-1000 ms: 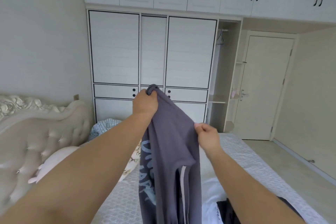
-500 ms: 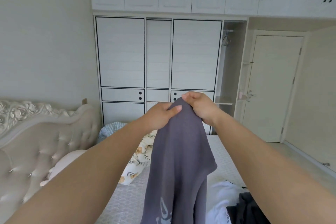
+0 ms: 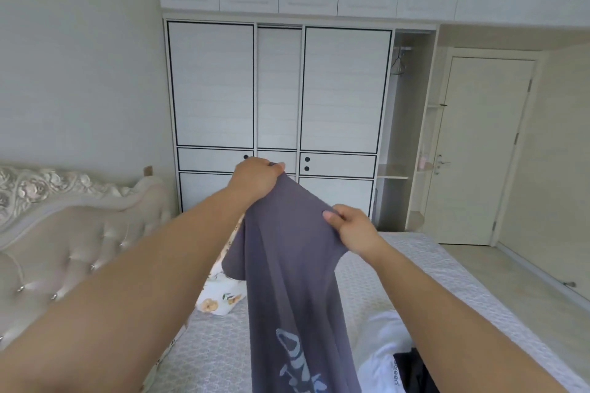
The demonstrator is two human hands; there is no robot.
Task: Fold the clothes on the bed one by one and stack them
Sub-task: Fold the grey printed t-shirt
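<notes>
A grey-purple T-shirt [image 3: 293, 271] with a pale blue print hangs in the air in front of me, above the bed [image 3: 217, 357]. My left hand [image 3: 255, 180] grips its top edge, held high. Lower and to the right, my right hand [image 3: 354, 230] pinches the same edge, so the cloth is stretched between the two. The shirt's lower part runs out of the frame's bottom. A white garment [image 3: 380, 348] and a black garment [image 3: 412, 370] lie on the bed at the lower right, partly hidden behind my right forearm.
A floral pillow [image 3: 217, 300] lies behind the shirt near a tufted beige headboard [image 3: 79, 233] on the left. A white wardrobe [image 3: 277, 89] fills the far wall; a closed door [image 3: 479, 150] stands at the right, with bare floor beside the bed.
Half a second ago both hands held the shirt's top close together. My right hand has since slid down and to the right along the edge, spreading the cloth.
</notes>
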